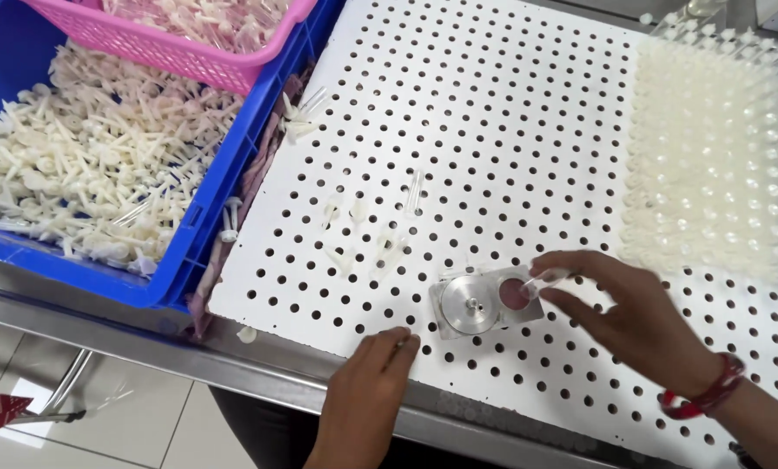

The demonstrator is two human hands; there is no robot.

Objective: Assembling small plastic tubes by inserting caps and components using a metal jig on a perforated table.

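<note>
- The right hand (636, 321) is pinching a small clear tube (545, 280) between thumb and fingertips, holding it tilted just over the round hole of the metal fixture (484, 301); a narrow fingertip grip suits such a thin, light piece.
- The fixture is sitting flat on the white perforated board (510, 130), near its front edge, between the two hands, within easy reach of both.
- The left hand (367, 386) is resting at the board's front edge, fingers curled down, tips touching the surface just left of the fixture. It is probably steadying itself there; whether anything is pinched under the fingertips I cannot tell.
- Several loose clear pieces (367, 234) are lying scattered on the board just beyond the fixture, close at hand.
- The blue crate (224, 174) at left is holding a heap of white plastic stemmed parts (85, 165); a pink basket (232, 61) is sitting across its far corner with paler parts inside.
- At far right, rows of translucent pieces (710, 156) are standing upright in the board's holes, in a dense block.
- Hard to make out: the tube's exact shape (blurred), the pinkish tone inside the fixture's hole, and the basket contents. The crate, basket and the right forearm are cut off by the frame.
</note>
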